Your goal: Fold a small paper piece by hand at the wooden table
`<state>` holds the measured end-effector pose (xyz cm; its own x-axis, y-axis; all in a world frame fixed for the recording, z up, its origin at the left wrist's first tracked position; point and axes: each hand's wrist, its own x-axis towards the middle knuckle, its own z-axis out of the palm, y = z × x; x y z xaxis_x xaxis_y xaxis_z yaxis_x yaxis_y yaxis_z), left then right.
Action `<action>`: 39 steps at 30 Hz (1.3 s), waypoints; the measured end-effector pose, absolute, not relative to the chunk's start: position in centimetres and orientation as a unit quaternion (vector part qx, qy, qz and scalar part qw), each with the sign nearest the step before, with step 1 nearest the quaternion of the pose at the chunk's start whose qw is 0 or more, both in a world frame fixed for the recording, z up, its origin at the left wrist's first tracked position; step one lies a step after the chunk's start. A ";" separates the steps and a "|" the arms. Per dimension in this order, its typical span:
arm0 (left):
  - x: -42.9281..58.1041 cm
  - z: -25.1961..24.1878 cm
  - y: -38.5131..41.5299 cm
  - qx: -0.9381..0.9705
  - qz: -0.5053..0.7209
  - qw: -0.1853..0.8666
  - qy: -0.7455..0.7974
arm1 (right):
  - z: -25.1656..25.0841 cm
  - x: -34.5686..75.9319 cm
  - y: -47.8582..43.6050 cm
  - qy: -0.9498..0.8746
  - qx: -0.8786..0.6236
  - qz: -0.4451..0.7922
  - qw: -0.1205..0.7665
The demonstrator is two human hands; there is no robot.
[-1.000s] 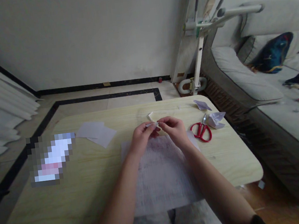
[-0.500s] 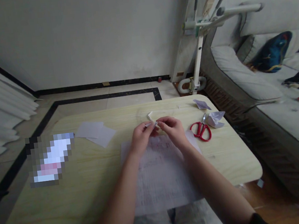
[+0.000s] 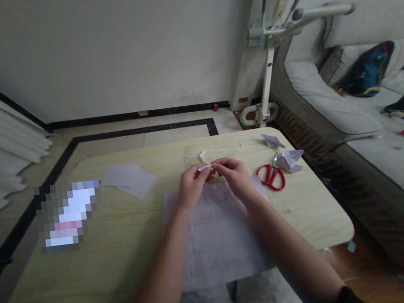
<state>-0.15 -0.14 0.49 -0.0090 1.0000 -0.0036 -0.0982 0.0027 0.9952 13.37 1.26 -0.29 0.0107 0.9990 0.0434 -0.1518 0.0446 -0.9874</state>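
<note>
My left hand [image 3: 192,184] and my right hand [image 3: 235,174] meet over the middle of the table, both pinching a small folded piece of white paper [image 3: 204,168]. Part of that paper is hidden by my fingers. Just beyond them lies a small bent white paper strip [image 3: 202,156]. Under my wrists and forearms spreads a large printed sheet [image 3: 220,237]. Red-handled scissors [image 3: 272,176] rest to the right of my right hand, their blades partly over or beside a folded paper shape [image 3: 291,161]. Another folded paper piece [image 3: 272,140] is farther back.
Flat paper squares [image 3: 127,178] overlap on the left of the wooden table [image 3: 127,259]. A pixelated bright object [image 3: 71,214] is at the table's left edge. A grey sofa [image 3: 395,162] and a white exercise frame [image 3: 267,84] stand on the right.
The folded paper has tilted slightly between my fingers, so more of its white face shows. My hands have barely moved; everything else lies as before.
</note>
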 end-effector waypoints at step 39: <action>-0.4 -1.0 -0.4 0.632 0.490 0.289 0.526 | -0.7 13.1 0.8 -0.559 -0.475 0.417 0.537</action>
